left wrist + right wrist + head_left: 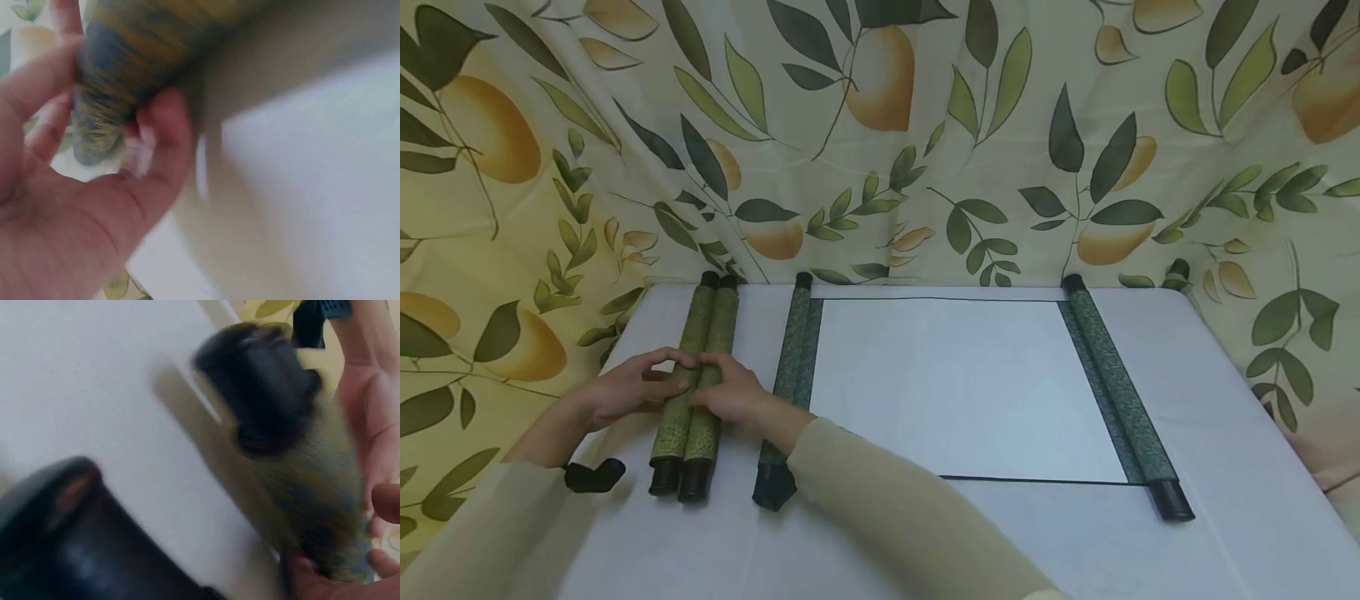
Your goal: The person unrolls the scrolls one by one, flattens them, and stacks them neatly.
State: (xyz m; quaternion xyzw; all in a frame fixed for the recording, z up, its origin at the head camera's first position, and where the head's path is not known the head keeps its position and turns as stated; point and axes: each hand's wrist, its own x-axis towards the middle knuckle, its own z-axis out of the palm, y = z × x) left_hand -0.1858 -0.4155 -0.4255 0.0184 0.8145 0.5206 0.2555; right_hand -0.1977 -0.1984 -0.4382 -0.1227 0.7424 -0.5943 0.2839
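Note:
At the left of the table in the head view lies a scroll wound onto two rollers, its left roll (668, 429) and right roll (703, 433) side by side. They are olive-green and patterned, with black end caps. My left hand (625, 385) grips the left roll near its middle, and in the left wrist view thumb and fingers stand on either side of the patterned roll (125, 69). Opposite it, my right hand (733, 390) holds the right roll. Close in the right wrist view are a black end cap (256, 387) and my right fingers (319, 584) on the roll.
To the right, a second scroll lies spread out, its blank white sheet (947, 383) between a dark green left roller (792, 350) and right roller (1123, 400). My right forearm crosses the left roller. A fruit-patterned cloth (880, 167) hangs behind the white table (1232, 417).

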